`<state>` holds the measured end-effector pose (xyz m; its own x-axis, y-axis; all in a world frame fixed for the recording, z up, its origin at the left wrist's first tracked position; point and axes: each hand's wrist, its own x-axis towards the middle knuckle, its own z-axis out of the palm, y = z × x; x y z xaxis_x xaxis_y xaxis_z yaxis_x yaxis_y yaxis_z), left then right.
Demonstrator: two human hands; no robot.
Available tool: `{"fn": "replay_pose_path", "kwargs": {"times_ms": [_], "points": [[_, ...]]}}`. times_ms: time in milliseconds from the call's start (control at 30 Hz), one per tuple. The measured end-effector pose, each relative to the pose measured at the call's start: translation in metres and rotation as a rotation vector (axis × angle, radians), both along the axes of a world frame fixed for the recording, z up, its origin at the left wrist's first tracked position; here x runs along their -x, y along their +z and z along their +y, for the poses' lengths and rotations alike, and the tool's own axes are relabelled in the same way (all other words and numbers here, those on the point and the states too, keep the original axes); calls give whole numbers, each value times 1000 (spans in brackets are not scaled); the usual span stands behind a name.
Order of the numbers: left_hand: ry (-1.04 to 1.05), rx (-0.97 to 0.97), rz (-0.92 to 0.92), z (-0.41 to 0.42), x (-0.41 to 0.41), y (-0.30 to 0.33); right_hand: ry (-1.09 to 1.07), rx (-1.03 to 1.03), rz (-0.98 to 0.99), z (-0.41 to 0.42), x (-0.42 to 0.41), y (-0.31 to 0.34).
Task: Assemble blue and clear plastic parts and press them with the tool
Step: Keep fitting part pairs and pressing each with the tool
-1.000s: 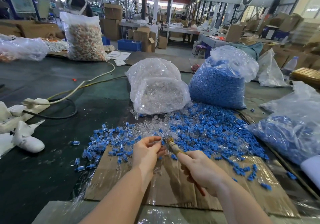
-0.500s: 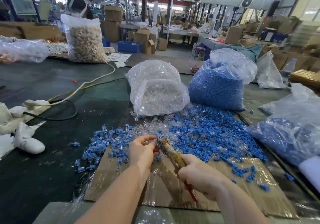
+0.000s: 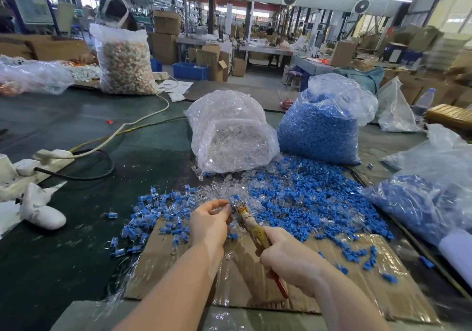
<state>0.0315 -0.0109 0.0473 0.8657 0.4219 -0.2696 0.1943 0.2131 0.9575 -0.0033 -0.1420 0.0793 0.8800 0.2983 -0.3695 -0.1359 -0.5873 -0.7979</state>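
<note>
My right hand [image 3: 288, 259] grips the handles of a pair of pliers [image 3: 251, 224] wrapped in yellowed tape, with red handle tips below my palm. The jaws point up and left at my left hand [image 3: 210, 222], whose fingertips pinch a small part at the jaws; the part itself is mostly hidden. Loose blue parts [image 3: 306, 197] lie in a wide heap ahead on the right, clear parts [image 3: 222, 190] just beyond my fingers, and joined blue-and-clear pieces [image 3: 153, 218] are scattered to the left.
A cardboard sheet [image 3: 332, 284] lies under my hands. Behind stand a bag of clear parts [image 3: 229, 134] and a bag of blue parts [image 3: 324, 123]; another blue-filled bag [image 3: 429, 197] is at right. Cables, a power strip [image 3: 43, 157] and white items lie at left.
Both hands have drawn slightly nearer and lower over the cardboard. The pliers now stand steeper, their jaws still at my left fingertips.
</note>
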Motion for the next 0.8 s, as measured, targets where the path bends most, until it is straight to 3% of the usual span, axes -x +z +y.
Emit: {"fn": "replay_pose_path", "kwargs": {"times_ms": [433, 633, 800], "points": [[-13, 32, 25, -2, -1, 1, 1, 211, -136, 3, -3, -10], [7, 80, 47, 2, -1, -2, -94, 0, -20, -2, -4, -14], [43, 86, 52, 3, 0, -7, -133, -71, -59, -3, -7, -30]]}}
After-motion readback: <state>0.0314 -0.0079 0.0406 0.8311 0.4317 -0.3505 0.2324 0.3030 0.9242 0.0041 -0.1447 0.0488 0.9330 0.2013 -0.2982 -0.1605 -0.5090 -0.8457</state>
